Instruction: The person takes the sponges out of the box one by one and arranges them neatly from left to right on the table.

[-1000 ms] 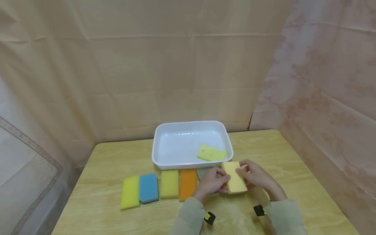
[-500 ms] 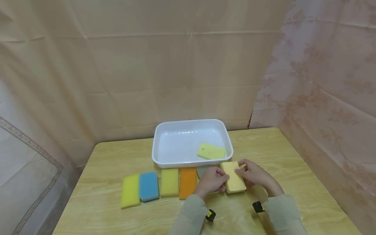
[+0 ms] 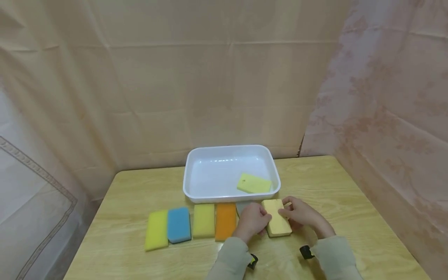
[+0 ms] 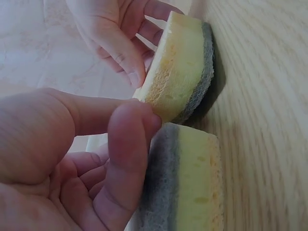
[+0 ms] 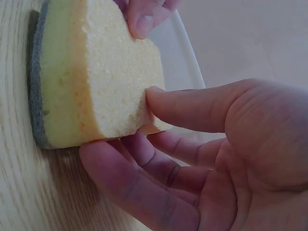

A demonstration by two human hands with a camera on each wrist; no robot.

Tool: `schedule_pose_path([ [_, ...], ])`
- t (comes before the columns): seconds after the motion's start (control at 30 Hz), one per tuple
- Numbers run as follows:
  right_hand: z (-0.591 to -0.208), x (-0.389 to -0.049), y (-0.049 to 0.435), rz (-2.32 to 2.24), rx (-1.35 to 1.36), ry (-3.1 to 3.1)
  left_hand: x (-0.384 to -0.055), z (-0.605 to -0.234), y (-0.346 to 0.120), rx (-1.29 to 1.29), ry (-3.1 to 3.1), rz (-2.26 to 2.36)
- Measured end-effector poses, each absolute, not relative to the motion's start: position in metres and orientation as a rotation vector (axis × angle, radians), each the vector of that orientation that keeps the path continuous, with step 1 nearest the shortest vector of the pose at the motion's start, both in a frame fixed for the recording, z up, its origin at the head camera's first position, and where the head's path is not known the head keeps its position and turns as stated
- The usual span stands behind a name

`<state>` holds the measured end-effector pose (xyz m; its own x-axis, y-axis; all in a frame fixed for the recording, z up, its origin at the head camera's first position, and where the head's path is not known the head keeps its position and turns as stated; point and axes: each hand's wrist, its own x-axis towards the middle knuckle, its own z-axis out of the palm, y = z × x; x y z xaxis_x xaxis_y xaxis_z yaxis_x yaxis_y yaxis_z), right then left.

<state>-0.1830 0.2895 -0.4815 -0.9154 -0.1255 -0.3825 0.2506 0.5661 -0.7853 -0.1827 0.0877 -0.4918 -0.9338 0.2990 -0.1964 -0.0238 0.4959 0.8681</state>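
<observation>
A cream-topped sponge (image 3: 278, 221) with a yellow middle and a grey scouring layer beneath sits between both hands, low at the tabletop. My right hand (image 3: 304, 216) pinches its right edge, with the thumb on top and fingers along the side, as the right wrist view shows. At its left edge is my left hand (image 3: 252, 221), the thumb on the top face and the index finger curled by the corner. Close below the left fingers, the left wrist view has a second sponge (image 4: 192, 183), grey side up; the left hand mostly hides it in the head view.
Left of the hands, a row of sponges runs orange (image 3: 225, 221), pale yellow (image 3: 203, 221), blue (image 3: 179, 224) and bright yellow (image 3: 156, 230). Behind them stands a white tray (image 3: 187, 171) with a light yellow sponge (image 3: 254, 183) inside. Curtains hang beyond the wooden table (image 3: 140, 186).
Both hands have lowered the cream-topped sponge to the table and shifted it slightly left. The left fingers have drawn out from beneath it. The other sponges stay where they were.
</observation>
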Motion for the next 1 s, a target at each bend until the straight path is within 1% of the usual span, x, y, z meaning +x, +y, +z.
schedule_pose_path([
  [0.47, -0.488, -0.189, 0.287, -1.258, 0.171, 2.403, -0.185, -0.498, 0.091, 0.279, 2.59, 1.228],
  [0.73, -0.488, -0.199, 0.288, -1.219, 0.191, 2.393, -0.19, -0.504, 0.092, 0.343, 2.688, 1.171],
  [1.0, -0.485, -0.201, 0.29, -1.117, 0.199, 2.413, -0.191, -0.499, 0.097, 0.346, 2.663, 1.108],
])
